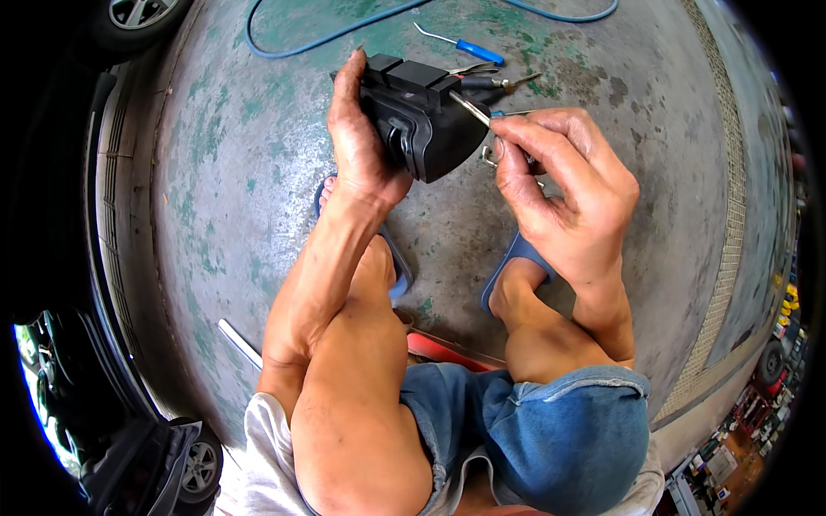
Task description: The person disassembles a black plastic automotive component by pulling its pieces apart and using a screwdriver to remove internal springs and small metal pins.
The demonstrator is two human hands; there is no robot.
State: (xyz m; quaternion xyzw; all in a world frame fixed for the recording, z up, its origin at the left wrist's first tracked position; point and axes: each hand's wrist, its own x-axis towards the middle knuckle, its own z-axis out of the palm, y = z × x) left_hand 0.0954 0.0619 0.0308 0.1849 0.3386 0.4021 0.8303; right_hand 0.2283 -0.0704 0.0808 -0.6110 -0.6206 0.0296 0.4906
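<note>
Raised over the middle of the concrete floor (pixel 249 181), well in from its left edge: a black molded housing (pixel 430 129), blocky along the top, far face turned out of view. Clasped from the left by the left hand (pixel 366 163), wrapped close, one digit stretched up the side, others hidden behind the housing. Pinched between thumb and fingertips of the right hand (pixel 568 181): a slim metal rod (pixel 471 110), slanting to the housing's upper right corner; tip touching or merely overlapping, impossible to tell.

Just beside the right thumb, a bent metal hook (pixel 488 156), partly hidden by the hand. Behind the housing on the floor, a dark-handled tool (pixel 480 82), partly covered and hard to make out. Farther off, a blue-handled pick (pixel 479 52) with bent tip, in full view; beyond it, a blue hose (pixel 361 30), cut off at the top.

Nearer, blue sandals (pixel 529 248), the left one partly behind the left forearm (pixel 318 275). Toward the floor's left edge, a pale bar (pixel 239 342), one end hidden by the arm. Behind the denim shorts (pixel 559 439), a red object (pixel 443 351), mostly concealed. Past the floor's right edge, clutter (pixel 748 430) too small to identify.
</note>
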